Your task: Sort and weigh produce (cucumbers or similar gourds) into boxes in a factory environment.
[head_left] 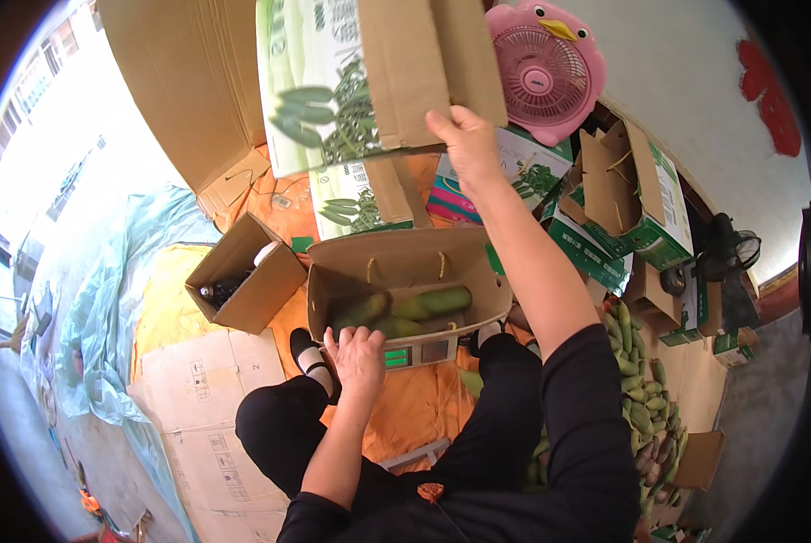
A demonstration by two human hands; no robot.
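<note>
My right hand (467, 149) is raised, gripping the lower edge of a white and green printed carton (319, 81) by its brown cardboard side. Between my knees stands an open cardboard box (396, 249) with yellow cord handles; a few long green radishes (433, 303) lie in it. My left hand (360, 362) is at this box's near rim, palm down, with its fingers apart and slightly bent; it appears to hold nothing. Beside that hand, a weighing scale's lit green display (397, 357) shows below the rim. What supports the box is mostly hidden.
A small carton (247, 276) with dark items stands to the left. A pile of green radishes (645, 398) lies at the right. Further back are a pink fan (541, 77) and an open green carton (645, 222). Flattened cardboard (206, 389) covers orange sheeting at the left.
</note>
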